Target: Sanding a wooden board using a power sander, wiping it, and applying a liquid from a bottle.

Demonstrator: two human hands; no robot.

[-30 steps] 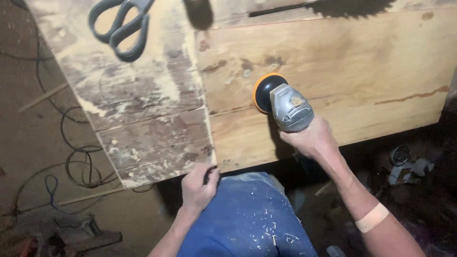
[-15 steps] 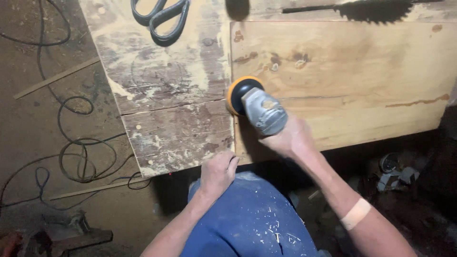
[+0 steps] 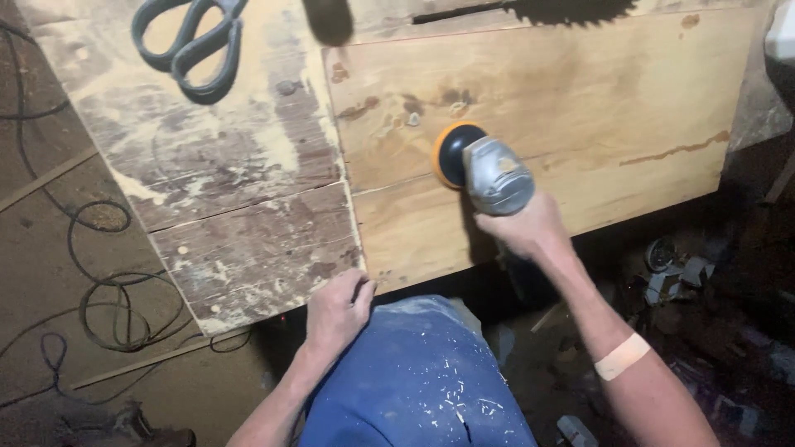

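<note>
My right hand (image 3: 522, 228) grips the grey body of a power sander (image 3: 489, 170). Its orange-rimmed black disc presses on a pale plywood board (image 3: 580, 108) lying on the bench. My left hand (image 3: 335, 310) rests on the near edge of the bench, fingers curled against the corner where the plywood meets a worn, paint-stained board (image 3: 232, 199). A beige band wraps my right forearm. My knee in blue, dust-flecked trousers (image 3: 414, 381) sits under the bench edge.
Large grey-handled scissors (image 3: 190, 41) lie at the far left of the worn board. A circular saw blade (image 3: 571, 10) sticks up at the back edge. Black cables (image 3: 91, 290) loop over the floor at left. Scrap and debris (image 3: 679, 273) litter the floor at right.
The sander has shifted slightly along the plywood while the view swung sideways and back. My left hand stays at the bench's near edge.
</note>
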